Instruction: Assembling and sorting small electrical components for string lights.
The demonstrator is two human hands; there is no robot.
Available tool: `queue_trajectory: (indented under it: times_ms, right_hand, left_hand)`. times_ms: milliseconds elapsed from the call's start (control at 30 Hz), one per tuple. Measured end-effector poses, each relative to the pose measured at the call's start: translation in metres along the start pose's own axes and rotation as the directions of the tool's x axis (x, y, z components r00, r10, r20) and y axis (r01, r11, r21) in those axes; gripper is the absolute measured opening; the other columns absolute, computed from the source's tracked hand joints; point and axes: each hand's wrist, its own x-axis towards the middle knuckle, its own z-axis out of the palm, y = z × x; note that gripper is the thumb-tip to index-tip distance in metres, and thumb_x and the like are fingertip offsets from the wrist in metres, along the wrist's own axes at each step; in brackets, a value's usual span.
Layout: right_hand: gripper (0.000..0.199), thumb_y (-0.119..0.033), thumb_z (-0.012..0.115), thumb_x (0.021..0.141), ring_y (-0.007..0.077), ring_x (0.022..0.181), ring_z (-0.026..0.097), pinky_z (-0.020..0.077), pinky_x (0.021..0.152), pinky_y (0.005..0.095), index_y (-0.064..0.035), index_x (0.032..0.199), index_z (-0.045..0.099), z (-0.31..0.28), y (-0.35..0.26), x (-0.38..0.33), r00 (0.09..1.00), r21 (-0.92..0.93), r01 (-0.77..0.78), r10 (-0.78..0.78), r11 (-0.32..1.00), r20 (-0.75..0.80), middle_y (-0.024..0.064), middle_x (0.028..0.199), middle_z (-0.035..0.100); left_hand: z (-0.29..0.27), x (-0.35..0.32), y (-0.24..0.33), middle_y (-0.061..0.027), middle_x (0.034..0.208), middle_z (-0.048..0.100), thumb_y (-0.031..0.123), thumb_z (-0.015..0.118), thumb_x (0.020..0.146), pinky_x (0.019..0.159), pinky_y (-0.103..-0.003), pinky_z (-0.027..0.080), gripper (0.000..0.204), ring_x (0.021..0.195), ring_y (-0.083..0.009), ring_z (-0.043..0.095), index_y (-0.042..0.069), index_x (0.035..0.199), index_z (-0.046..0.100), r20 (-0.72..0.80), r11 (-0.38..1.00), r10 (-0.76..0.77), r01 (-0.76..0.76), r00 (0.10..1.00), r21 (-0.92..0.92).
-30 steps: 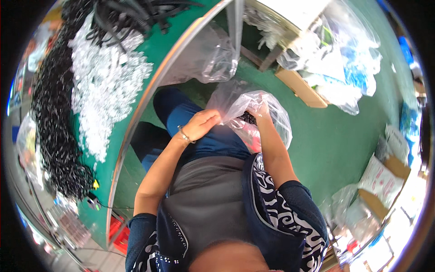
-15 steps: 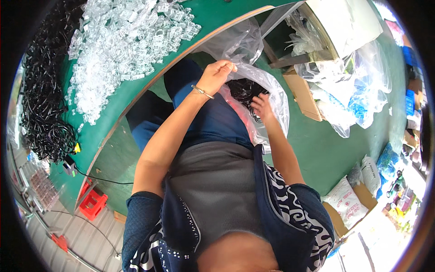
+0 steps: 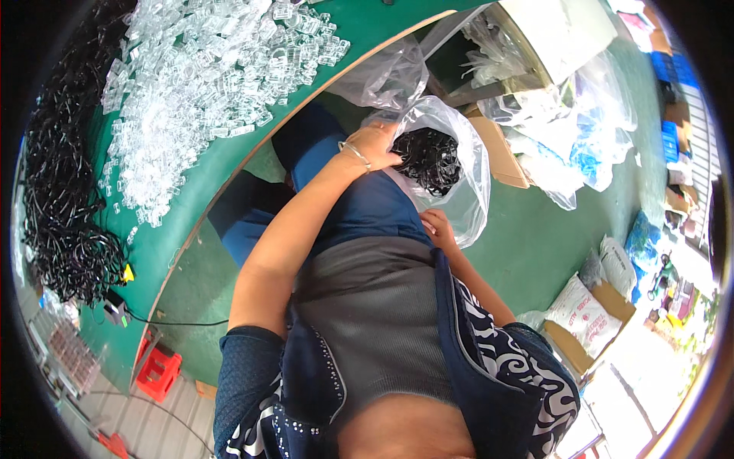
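Note:
A clear plastic bag [image 3: 475, 164] stands open beside my right thigh, with a bundle of thin black strips [image 3: 430, 161] inside. My left hand [image 3: 375, 145] is closed on the bag's left rim, its thumb toward the strips. My right hand [image 3: 438, 228] is at the bag's near rim by my lap, with the fingers curled against the plastic. The strips look glossy and tangled; their lower part is hidden in the bag.
On the green table [image 3: 153, 256] at left lie a heap of clear plastic pieces [image 3: 206, 84] and a long pile of black strips [image 3: 65, 214]. A cardboard box [image 3: 501, 153] and more clear bags [image 3: 581, 130] are at far right. A red stool [image 3: 158, 372] stands lower left.
My right hand has drawn back from the bag's mouth to its near rim. My left hand has come lower along the left rim. More of the black strips shows.

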Motion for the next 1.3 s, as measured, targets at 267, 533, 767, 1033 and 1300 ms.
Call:
queue_trajectory:
  times_ms: [267,533,767,1033,1300]
  right_hand:
    - [0.022,-0.005,0.060,0.070,0.0262,0.083,0.058,0.0438,0.074,0.0372,-0.0093,0.091,0.064,0.004,-0.028,-0.006,0.998,-0.203,-0.060,0.065,0.977,0.018,0.0072,0.083,0.059]
    - [0.017,-0.016,0.055,0.079,0.0209,0.077,0.061,0.0467,0.064,0.0358,-0.0092,0.093,0.062,0.047,-0.102,-0.007,0.981,-0.056,-0.177,0.181,0.983,0.068,0.0058,0.080,0.060]
    - [0.020,-0.017,0.055,0.080,0.0210,0.078,0.060,0.0468,0.067,0.0359,-0.0102,0.098,0.060,0.085,-0.107,-0.151,0.891,0.099,-0.442,0.449,0.891,-0.067,0.0053,0.085,0.059]
    - [0.024,-0.019,0.054,0.081,0.0211,0.080,0.060,0.0468,0.069,0.0361,-0.0113,0.103,0.057,0.117,-0.101,-0.244,0.787,0.262,-0.578,0.613,0.773,-0.071,0.0047,0.090,0.059]
    - [0.028,-0.020,0.054,0.082,0.0212,0.082,0.059,0.0468,0.071,0.0362,-0.0124,0.109,0.055,0.069,-0.046,-0.242,0.786,0.303,-0.600,0.617,0.740,0.050,0.0041,0.095,0.058]
  left_hand:
    - [-0.008,0.004,-0.019,-0.0168,0.090,0.062,0.019,0.059,0.076,0.078,-0.039,0.046,0.018,0.088,-0.0323,0.059,0.005,0.089,0.061,-0.203,0.989,-0.145,0.149,0.968,0.006]
    - [-0.019,0.014,-0.014,-0.0181,0.094,0.063,0.025,0.061,0.072,0.076,-0.040,0.048,0.025,0.086,-0.0329,0.061,0.006,0.087,0.066,0.011,0.955,-0.285,0.285,0.958,-0.085]
    - [-0.058,0.000,-0.017,-0.0162,0.100,0.062,0.011,0.064,0.071,0.079,-0.039,0.049,0.022,0.094,-0.0299,0.061,0.005,0.092,0.065,-0.008,0.931,-0.358,0.358,0.934,0.072]
    - [-0.079,-0.008,0.012,-0.0131,0.113,0.058,0.012,0.054,0.079,0.083,-0.040,0.048,0.028,0.104,-0.0283,0.057,0.007,0.106,0.061,0.113,0.897,-0.383,0.340,0.917,0.283]
    - [-0.073,-0.010,0.007,-0.0108,0.113,0.059,0.019,0.060,0.076,0.084,-0.038,0.046,0.030,0.105,-0.0262,0.057,0.008,0.104,0.063,0.156,0.914,-0.353,0.304,0.923,0.270]
